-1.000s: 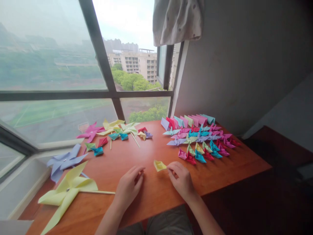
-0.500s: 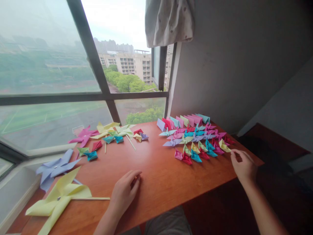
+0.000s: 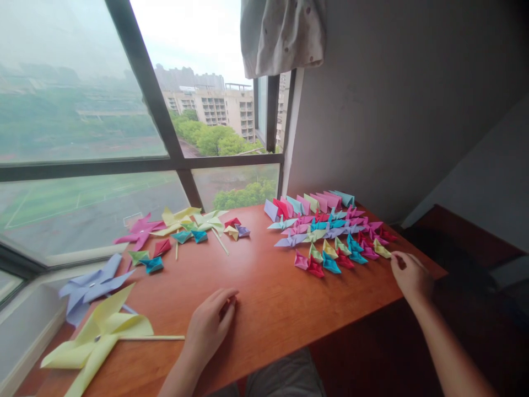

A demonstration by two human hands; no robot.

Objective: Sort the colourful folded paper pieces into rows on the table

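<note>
The left hand is at the near side of the wooden table, thumb and fingers slightly apart, holding nothing. Right of it, the right hand is much nearer the yellow paper boat, which lies just far-left of its fingertips, long axis slanting towards them; whether they pinch its corner, I cannot tell. Left of that boat sits a magenta boat.

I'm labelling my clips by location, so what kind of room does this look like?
Probably a room in a home or dormitory, several floors up: a wooden table against a big window looking down on treetops, with a spotted curtain hanging above.
</note>
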